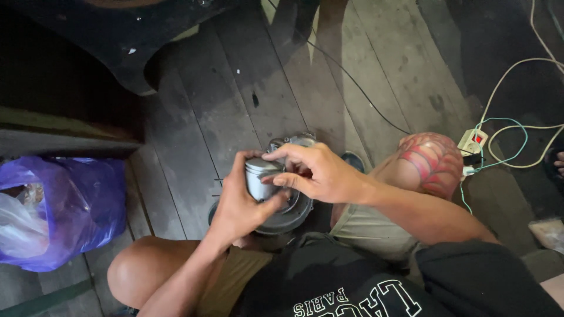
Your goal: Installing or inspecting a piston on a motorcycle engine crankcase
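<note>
Far left on the wooden floor (194, 117): a purple plastic bag (70, 205), part open, with pale bagged matter inside; I cannot tell what it holds. It lies well apart from the work and neither hand touches it. Above it a dark bench edge (59, 138) and a black curved object (126, 47), not identified

Centre: my left hand (241, 202) is closed round a small grey metal cylinder (258, 176), thumb up its left side, fingers under and across the front. The cylinder is held upright between my knees, directly above a round grey metal housing (291, 214) that rests on the floor. Whether cylinder and housing touch I cannot tell; my hands cover the meeting point. A further part of the housing, a lighter cast edge (294, 140), shows behind my fingers

My right hand (320, 173) comes in from the right, fingers bent and narrow, fingertips pressing on the top and right side of the cylinder. It grips nothing else

Progress, as I judge it: the cylinder is in hand and positioned over the housing, so the part has been picked up and brought to place. Seating or removal is not finished; both hands are needed on it, and no fasteners or tools are visible near the work

Right: my right knee (432, 161), then a white power strip (473, 141) with white cables (499, 82) and a green cable (517, 144), near but not touching the work
</note>
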